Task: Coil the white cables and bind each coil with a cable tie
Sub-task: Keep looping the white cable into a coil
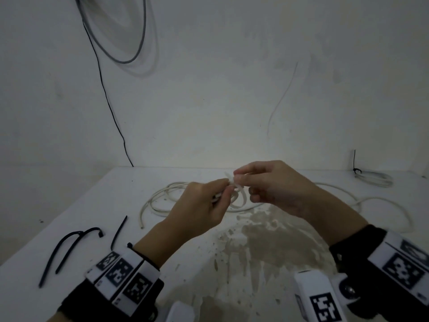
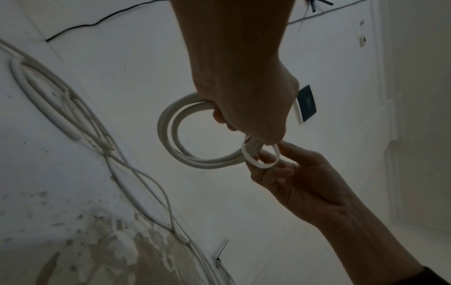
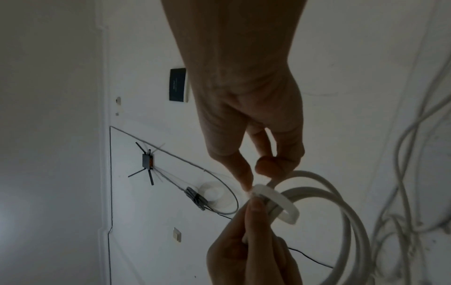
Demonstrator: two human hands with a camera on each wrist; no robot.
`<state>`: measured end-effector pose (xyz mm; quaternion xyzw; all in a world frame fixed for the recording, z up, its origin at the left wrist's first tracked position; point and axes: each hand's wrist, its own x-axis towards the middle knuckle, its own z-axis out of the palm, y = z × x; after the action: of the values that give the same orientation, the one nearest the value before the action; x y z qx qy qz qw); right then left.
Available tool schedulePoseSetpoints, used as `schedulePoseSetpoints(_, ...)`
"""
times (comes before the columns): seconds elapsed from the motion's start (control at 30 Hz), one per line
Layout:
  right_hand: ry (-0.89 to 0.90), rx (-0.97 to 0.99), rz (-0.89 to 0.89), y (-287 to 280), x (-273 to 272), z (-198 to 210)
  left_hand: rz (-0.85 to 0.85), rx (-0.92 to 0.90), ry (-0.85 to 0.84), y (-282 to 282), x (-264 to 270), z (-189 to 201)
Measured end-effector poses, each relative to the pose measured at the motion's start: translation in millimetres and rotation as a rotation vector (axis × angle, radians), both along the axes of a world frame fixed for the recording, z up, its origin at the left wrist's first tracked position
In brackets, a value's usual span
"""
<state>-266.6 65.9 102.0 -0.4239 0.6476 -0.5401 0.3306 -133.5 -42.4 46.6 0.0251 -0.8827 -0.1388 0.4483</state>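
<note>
Both hands are raised above the white table (image 1: 92, 205), close together. My left hand (image 1: 226, 185) grips a small coil of white cable (image 2: 175, 142), its fingers curled round the strands. A white cable tie (image 2: 261, 157) forms a loose loop round the coil's strands. My right hand (image 1: 239, 178) pinches that tie between thumb and finger where its ends meet. In the right wrist view the tie (image 3: 286, 209) circles the coil (image 3: 346, 216), with the right hand (image 3: 255, 176) above it and the left hand (image 3: 253, 221) below. More loose white cable (image 1: 162, 198) lies on the table behind the hands.
Several black cable ties (image 1: 69, 247) lie at the table's left front. A white coil bound with a black tie (image 1: 373, 177) rests at the far right by the wall. A brownish stained patch (image 1: 267, 240) covers the table's middle. A thin black wire (image 1: 104, 94) runs down the wall.
</note>
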Motion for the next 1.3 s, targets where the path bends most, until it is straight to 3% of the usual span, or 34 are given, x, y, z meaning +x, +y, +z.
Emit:
schedulePoseSetpoints(0.23, 0.236, 0.007, 0.121, 9, -2, 17, -0.086, -0.034, -0.092, 2, 3, 7)
schedulePoseSetpoints(0.43, 0.001, 0.033, 0.147, 6, 2, 19, -0.152, -0.008, -0.095, 9, 7, 17)
schedulePoseSetpoints(0.63, -0.236, -0.153, -0.094, -3, 0, 27, -0.208, 0.019, -0.161, 18, 13, 20)
schedulePoseSetpoints(0.87, -0.154, -0.253, -0.294, -15, 3, 23, -0.143, 0.038, -0.134, 15, 12, 28)
schedulePoseSetpoints(1.03, -0.059, -0.185, -0.181, -8, 10, 32, 0.037, 0.316, -0.245, 11, 5, 19)
schedulePoseSetpoints(1.1, -0.041, -0.161, -0.145, -3, 13, 34, 0.041, 0.421, -0.216, 11, 4, 15)
schedulePoseSetpoints(1.3, -0.253, -0.23, -0.183, -7, 17, 36, 0.023, 0.511, -0.081, 20, -1, 8)
